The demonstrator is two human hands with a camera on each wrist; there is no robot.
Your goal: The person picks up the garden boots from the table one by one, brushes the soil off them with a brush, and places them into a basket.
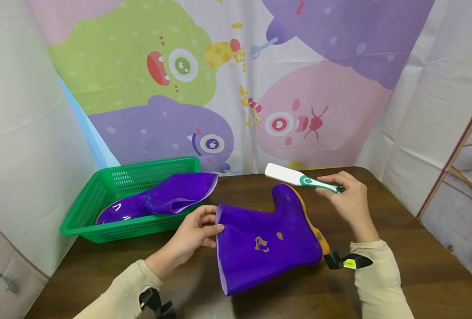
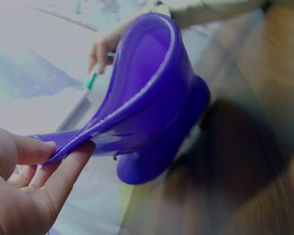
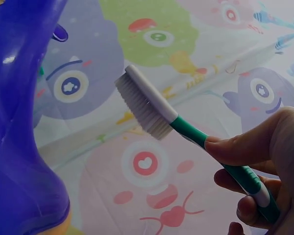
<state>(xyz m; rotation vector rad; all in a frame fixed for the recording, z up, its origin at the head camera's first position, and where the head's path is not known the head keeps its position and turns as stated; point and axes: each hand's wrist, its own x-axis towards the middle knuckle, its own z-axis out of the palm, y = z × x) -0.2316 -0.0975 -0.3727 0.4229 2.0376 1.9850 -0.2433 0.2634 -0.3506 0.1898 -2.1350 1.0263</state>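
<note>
A purple rain boot with a yellow sole is held tilted above the table, its opening toward the left. My left hand pinches the rim of the shaft between thumb and fingers, seen closely in the left wrist view on the boot. Brown smears mark the boot's side. In my right hand is a scrub brush with a white head and a green-and-white handle, gripped by the handle. Pale bristles show in the right wrist view, apart from the boot.
A green plastic basket stands at the left of the brown wooden table, with a second purple boot lying in it. Behind the table hangs a curtain printed with cartoon figures.
</note>
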